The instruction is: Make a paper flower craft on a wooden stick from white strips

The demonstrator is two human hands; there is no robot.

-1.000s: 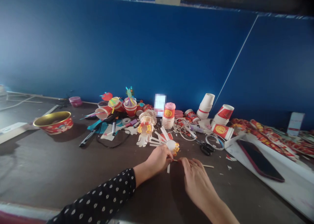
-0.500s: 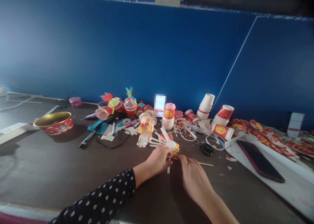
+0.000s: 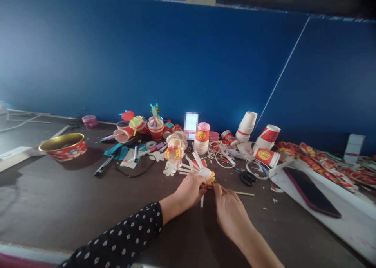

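A paper cup cut into strips point(image 3: 205, 173) lies fanned out on the table, its round white base up. Some long strips point away to the back and left; on the near right they are curled, showing yellow and red. My left hand point(image 3: 191, 188) is closed at the near edge of this cup, pinching a strip there. With closed fingers, my right hand point(image 3: 231, 210) holds a thin wooden stick point(image 3: 246, 193) against the same strip. The stick's right end sticks out past the hand; its left part is mostly hidden by the fingers.
Behind stands a curled-strip cup figure point(image 3: 175, 152). Scissors point(image 3: 247, 177) and tape rings lie to the right, near a white tray point(image 3: 320, 231) bearing a phone point(image 3: 311, 193). A utility knife point(image 3: 103, 165) and a red bowl point(image 3: 65, 152) are on the left; stacked cups point(image 3: 202, 141) stand at the back.
My right hand has shifted slightly left and up, and the stick's visible end has risen a little with it. My left hand keeps its place at the cut cup.
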